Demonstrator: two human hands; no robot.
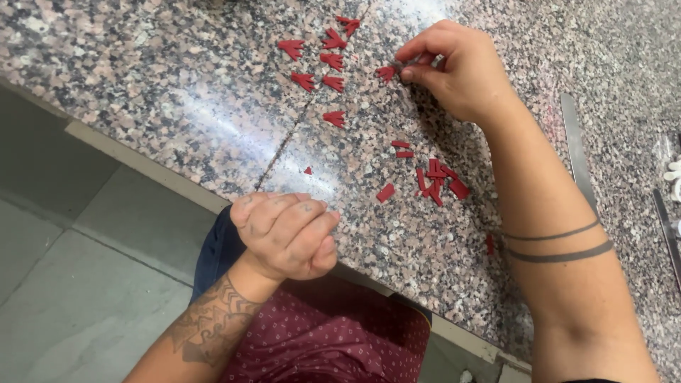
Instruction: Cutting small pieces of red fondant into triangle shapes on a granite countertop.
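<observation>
My right hand (454, 67) reaches across the speckled granite counter (177, 92) and pinches a small red fan-shaped piece (386, 71) against the stone with thumb and forefinger. Several more red fan-shaped pieces (323, 60) lie in a loose group just left of it. A pile of short red strips (434, 181) sits nearer to me, by my right forearm. My left hand (287, 234) rests curled at the counter's near edge with its fingers closed; nothing shows inside it.
Long flat metal blades (576, 152) lie on the counter to the right, beyond my right arm. A white object (674, 174) shows at the right edge. Grey floor tiles (78, 284) lie below the counter on the left.
</observation>
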